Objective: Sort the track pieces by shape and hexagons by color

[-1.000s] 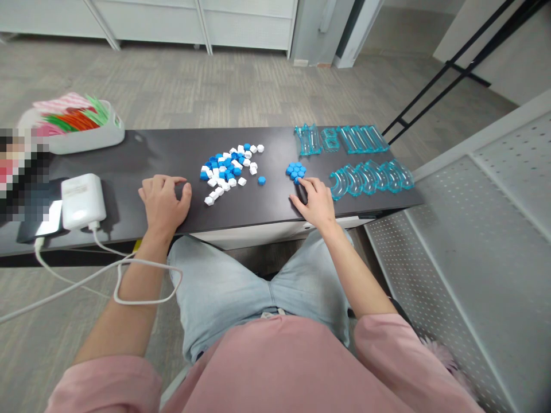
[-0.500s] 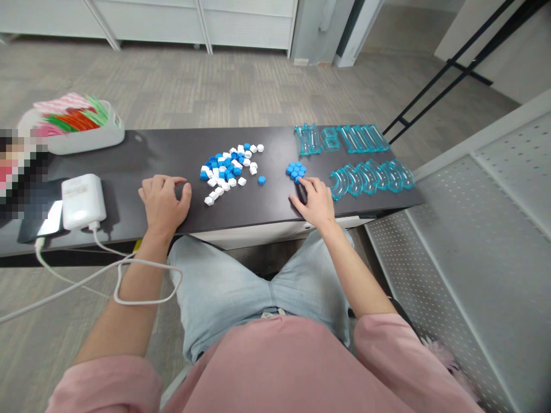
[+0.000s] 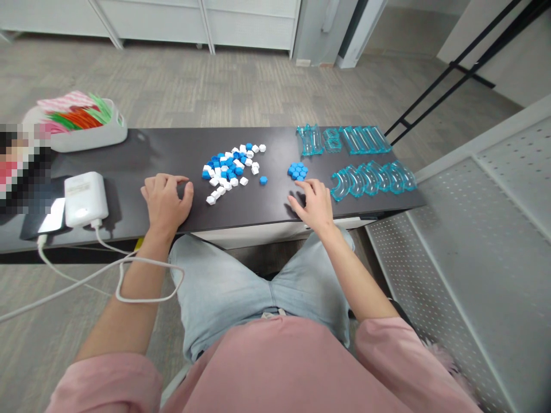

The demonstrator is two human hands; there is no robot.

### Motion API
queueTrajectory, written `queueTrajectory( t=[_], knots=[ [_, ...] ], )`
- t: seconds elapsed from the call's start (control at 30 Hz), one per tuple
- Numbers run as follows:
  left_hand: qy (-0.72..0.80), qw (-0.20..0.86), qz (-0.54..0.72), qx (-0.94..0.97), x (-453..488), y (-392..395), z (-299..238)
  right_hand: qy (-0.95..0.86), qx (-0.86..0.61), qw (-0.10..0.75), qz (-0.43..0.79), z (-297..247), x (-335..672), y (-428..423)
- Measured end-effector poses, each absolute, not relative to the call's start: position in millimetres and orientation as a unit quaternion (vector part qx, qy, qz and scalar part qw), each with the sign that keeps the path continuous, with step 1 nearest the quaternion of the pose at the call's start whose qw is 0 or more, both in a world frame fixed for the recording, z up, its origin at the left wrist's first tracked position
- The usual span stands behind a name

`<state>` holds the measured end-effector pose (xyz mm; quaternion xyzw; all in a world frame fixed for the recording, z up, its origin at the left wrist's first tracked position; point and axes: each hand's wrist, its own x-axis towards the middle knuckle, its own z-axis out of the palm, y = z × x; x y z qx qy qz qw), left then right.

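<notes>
My left hand (image 3: 166, 201) rests on the dark table (image 3: 181, 152) with its fingers curled loosely, holding nothing I can see. A loose pile of blue and white hexagon pieces (image 3: 230, 166) lies just right of it. A single blue piece (image 3: 263, 180) sits apart from the pile. My right hand (image 3: 314, 203) lies on the table with fingers slightly spread, just below a small cluster of blue hexagon pieces (image 3: 297, 171), fingertips close to it.
Clear turquoise curved and straight track pieces (image 3: 370, 178) lie in two rows at the table's right end. A white charger block (image 3: 84, 198) with a cable sits at the left. A white tub of coloured strips (image 3: 81, 123) stands behind it. A metal perforated shelf (image 3: 473, 241) is at my right.
My right hand has drawn back a little from the blue cluster and its fingers have spread. The left hand has stayed where it was.
</notes>
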<state>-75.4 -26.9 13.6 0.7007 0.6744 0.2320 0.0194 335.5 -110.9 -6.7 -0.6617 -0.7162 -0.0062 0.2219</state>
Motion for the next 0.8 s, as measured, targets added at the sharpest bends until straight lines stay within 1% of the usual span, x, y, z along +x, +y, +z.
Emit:
queueTrajectory(
  t=[0.2, 0.4, 0.57, 0.8],
  knots=[
    [0.678, 0.033, 0.239, 0.695, -74.4, -28.6, 16.3, -0.774, -0.601, 0.196, 0.041, 2.0, 284.8, -92.8],
    [0.679, 0.031, 0.231, 0.696, -75.5, -27.5, 15.0, -0.789, -0.585, 0.180, 0.060, 2.4, 258.9, -77.4],
    [0.677, 0.040, 0.236, 0.696, -77.4, -26.7, 12.2, -0.790, -0.586, 0.171, 0.061, 1.2, 275.4, -98.2],
    [0.681, 0.044, 0.230, 0.694, -73.9, -27.9, 15.8, -0.738, -0.644, 0.199, 0.027, -3.4, 327.6, -135.2]
  ],
)
